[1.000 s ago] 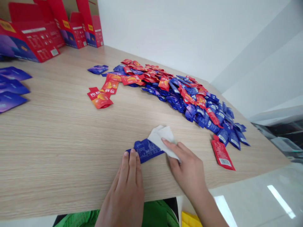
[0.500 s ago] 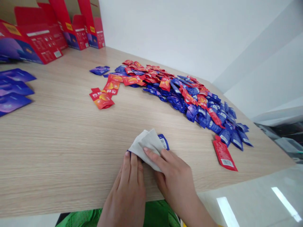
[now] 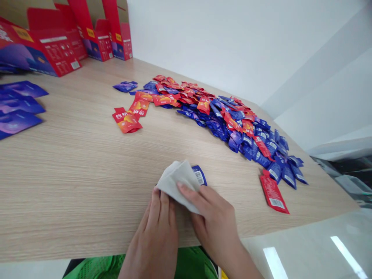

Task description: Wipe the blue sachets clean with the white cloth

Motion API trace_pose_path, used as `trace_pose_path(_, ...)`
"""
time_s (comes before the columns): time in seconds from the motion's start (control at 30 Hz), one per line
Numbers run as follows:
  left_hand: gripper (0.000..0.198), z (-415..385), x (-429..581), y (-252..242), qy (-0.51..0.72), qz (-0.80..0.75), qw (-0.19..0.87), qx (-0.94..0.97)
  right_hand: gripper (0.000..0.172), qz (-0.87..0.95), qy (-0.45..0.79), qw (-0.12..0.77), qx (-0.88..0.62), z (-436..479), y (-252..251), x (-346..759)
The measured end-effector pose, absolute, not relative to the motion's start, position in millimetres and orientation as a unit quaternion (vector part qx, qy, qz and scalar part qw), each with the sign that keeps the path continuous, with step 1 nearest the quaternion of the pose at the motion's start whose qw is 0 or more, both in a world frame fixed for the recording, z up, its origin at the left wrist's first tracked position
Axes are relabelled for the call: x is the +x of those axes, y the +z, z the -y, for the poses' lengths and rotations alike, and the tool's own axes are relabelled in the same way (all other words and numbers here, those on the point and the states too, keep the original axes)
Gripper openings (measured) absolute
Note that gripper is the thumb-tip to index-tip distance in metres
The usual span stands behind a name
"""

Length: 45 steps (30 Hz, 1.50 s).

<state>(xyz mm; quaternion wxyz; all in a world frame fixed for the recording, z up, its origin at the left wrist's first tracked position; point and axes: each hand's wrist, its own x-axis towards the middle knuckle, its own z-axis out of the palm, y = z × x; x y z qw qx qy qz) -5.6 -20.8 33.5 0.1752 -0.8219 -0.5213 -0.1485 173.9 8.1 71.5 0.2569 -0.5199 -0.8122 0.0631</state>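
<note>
My right hand (image 3: 210, 219) presses a folded white cloth (image 3: 178, 185) down onto a blue foil sachet (image 3: 199, 175) lying on the wooden table (image 3: 72, 174). The cloth hides most of the sachet, and only its barcode end shows past the far edge. My left hand (image 3: 158, 228) sits just below, its fingertips at the cloth's near edge, pinning the sachet's hidden end. Beyond my hands lies a long heap of mixed red and blue sachets (image 3: 229, 124), and a single red sachet (image 3: 272, 193) rests at its near right side.
Red and purple product boxes (image 3: 55, 50) stand open at the far left corner, with large blue flat packets (image 3: 20, 108) on the table below them. A small group of red sachets (image 3: 127, 120) lies left of the heap. White walls (image 3: 221, 46) bound the far side.
The white cloth has slid left over the sachet's printed middle, covering it, and my right hand moved left with it. The sachet's barcode end now shows beyond the cloth.
</note>
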Motion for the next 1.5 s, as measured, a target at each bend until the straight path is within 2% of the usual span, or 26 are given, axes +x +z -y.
trace_pose_path(0.1,0.058,21,-8,35,-0.139,0.516,0.174,-0.827,0.061,0.822,0.029,0.200,-0.532,-10,68,167)
trace_pose_path(0.3,0.058,19,-5,43,-0.148,0.531,0.158,-0.819,0.050,0.714,-0.038,0.168,-0.678,-19,63,235)
trace_pose_path(0.4,0.056,19,-2,45,-0.161,0.535,0.158,-0.814,0.045,0.677,0.000,0.222,-0.702,-22,66,250)
trace_pose_path(0.47,0.056,19,-2,45,-0.162,0.532,0.158,-0.816,0.043,0.683,0.043,0.293,-0.668,-21,68,240)
trace_pose_path(0.53,0.055,19,-2,45,-0.156,0.531,0.160,-0.817,0.045,0.719,0.082,0.327,-0.607,-18,68,218)
trace_pose_path(0.7,0.056,20,-4,40,-0.142,0.531,0.169,-0.818,0.055,0.818,0.043,0.222,-0.529,-15,69,171)
trace_pose_path(0.97,0.063,23,-7,37,-0.139,0.530,0.151,-0.823,0.049,0.709,-0.044,0.154,-0.687,-31,64,241)
trace_pose_path(1.07,0.064,23,-5,38,-0.141,0.536,0.144,-0.820,0.047,0.678,-0.011,0.206,-0.705,-30,66,252)
trace_pose_path(1.2,0.060,22,-3,38,-0.144,0.532,0.159,-0.819,0.049,0.729,0.063,0.311,-0.607,-18,70,220)
trace_pose_path(1.37,0.055,20,-5,37,-0.138,0.521,0.170,-0.825,0.058,0.842,0.047,0.207,-0.496,-12,73,165)
trace_pose_path(1.5,0.056,21,-6,38,-0.137,0.526,0.162,-0.823,0.064,0.831,0.029,0.161,-0.532,-17,72,168)
